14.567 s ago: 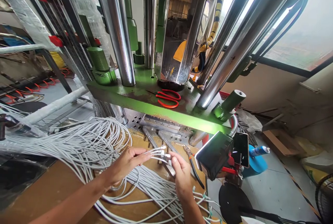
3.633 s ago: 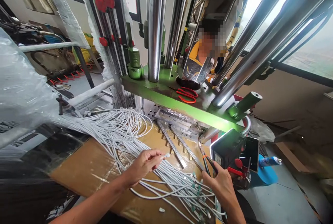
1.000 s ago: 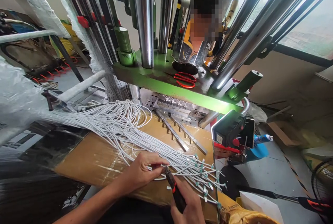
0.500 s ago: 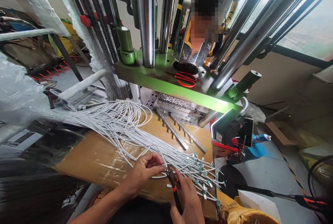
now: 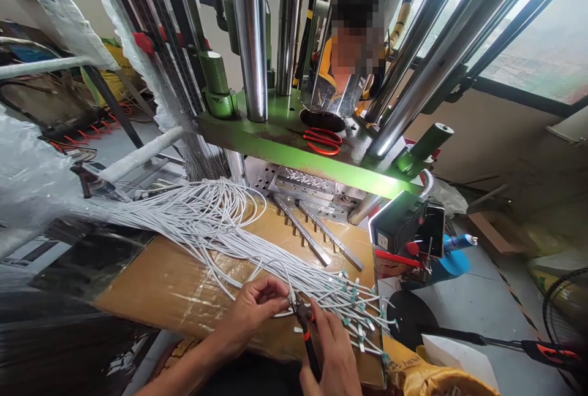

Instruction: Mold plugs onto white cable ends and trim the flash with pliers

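Observation:
My right hand (image 5: 331, 347) is wrapped round the black and orange handles of a pair of cutting pliers (image 5: 303, 316). Their jaws point away from me and meet a white cable (image 5: 292, 289). My left hand (image 5: 260, 301) pinches that same cable between thumb and finger, just left of the jaws. A thick bundle of white cables (image 5: 271, 254) runs beyond both hands from left to right. Small green and white end pieces (image 5: 356, 298) sit at its right end. The bundle lies on a brown, tape-covered board (image 5: 174, 279).
Two metal bars with brass pieces (image 5: 305, 230) lie on the board's far side. Behind stands a green press (image 5: 294, 151) with steel columns and red-handled scissors (image 5: 323, 140) on its plate. A black box (image 5: 397, 224) is at the right, a yellow bag (image 5: 427, 374) at the lower right.
The view has shifted slightly. Both hands and the pliers keep nearly the same place at the cable.

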The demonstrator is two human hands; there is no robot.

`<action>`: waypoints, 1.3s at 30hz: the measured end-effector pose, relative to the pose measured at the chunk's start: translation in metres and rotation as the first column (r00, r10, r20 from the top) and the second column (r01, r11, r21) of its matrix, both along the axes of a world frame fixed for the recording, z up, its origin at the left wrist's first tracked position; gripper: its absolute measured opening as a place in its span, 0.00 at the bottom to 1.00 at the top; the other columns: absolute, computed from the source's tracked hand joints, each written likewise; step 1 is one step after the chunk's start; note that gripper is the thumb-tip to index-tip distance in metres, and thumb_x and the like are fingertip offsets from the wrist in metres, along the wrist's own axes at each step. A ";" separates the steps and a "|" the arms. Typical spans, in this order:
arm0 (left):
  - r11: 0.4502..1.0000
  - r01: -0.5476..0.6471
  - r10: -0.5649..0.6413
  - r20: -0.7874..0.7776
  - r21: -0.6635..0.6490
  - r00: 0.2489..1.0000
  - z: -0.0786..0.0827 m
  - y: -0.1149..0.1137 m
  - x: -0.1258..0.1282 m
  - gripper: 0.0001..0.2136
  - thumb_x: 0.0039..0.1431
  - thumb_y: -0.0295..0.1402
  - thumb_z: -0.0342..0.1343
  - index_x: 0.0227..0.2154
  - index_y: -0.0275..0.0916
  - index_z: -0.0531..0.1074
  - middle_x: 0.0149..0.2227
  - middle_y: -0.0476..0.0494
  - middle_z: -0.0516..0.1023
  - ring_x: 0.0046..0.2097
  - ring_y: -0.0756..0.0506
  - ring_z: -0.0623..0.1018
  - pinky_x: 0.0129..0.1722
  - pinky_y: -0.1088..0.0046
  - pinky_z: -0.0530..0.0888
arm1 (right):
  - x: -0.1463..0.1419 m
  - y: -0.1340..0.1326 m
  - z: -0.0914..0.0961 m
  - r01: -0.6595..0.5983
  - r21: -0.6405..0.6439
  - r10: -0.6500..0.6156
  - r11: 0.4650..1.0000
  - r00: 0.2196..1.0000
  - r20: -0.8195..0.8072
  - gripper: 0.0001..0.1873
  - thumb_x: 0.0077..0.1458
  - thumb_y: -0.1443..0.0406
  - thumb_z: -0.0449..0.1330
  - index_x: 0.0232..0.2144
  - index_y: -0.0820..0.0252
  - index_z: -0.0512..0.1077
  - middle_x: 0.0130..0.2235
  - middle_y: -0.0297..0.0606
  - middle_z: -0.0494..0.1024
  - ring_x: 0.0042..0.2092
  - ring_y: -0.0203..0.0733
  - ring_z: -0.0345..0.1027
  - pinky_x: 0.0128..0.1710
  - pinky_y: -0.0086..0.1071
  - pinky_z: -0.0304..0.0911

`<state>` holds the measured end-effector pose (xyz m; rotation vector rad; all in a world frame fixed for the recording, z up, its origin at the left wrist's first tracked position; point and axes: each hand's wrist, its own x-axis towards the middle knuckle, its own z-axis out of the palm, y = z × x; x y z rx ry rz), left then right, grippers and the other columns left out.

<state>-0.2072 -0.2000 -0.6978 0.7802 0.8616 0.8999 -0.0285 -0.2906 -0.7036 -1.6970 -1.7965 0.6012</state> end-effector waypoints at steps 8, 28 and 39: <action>0.999 -0.014 0.016 -0.046 0.040 0.999 0.000 -0.002 0.002 0.11 0.46 0.36 0.70 0.28 0.37 0.75 0.30 0.49 0.76 0.34 0.49 0.73 0.38 0.76 0.71 | 0.000 0.001 -0.005 0.003 0.041 -0.002 0.999 1.000 -0.023 0.50 0.34 0.75 0.54 0.64 0.50 0.54 0.48 0.41 0.71 0.48 0.51 0.67 0.48 0.41 0.65; 0.983 0.170 -0.154 -0.189 0.068 0.970 0.006 0.011 0.002 0.11 0.52 0.38 0.63 0.33 0.36 0.78 0.29 0.48 0.76 0.30 0.49 0.71 0.33 0.76 0.68 | 0.005 0.009 0.010 -0.058 -0.157 0.007 0.986 0.950 -0.311 0.25 0.49 0.67 0.56 0.51 0.58 0.72 0.41 0.39 0.79 0.44 0.45 0.75 0.46 0.31 0.67; 0.752 0.258 0.074 -0.466 0.607 0.882 0.008 0.015 -0.003 0.09 0.61 0.28 0.55 0.37 0.42 0.81 0.35 0.43 0.81 0.38 0.45 0.79 0.41 0.72 0.73 | 0.015 0.005 0.001 -0.064 -0.164 0.024 0.984 0.971 -0.238 0.35 0.42 0.71 0.55 0.56 0.56 0.69 0.41 0.39 0.78 0.38 0.42 0.73 0.41 0.30 0.67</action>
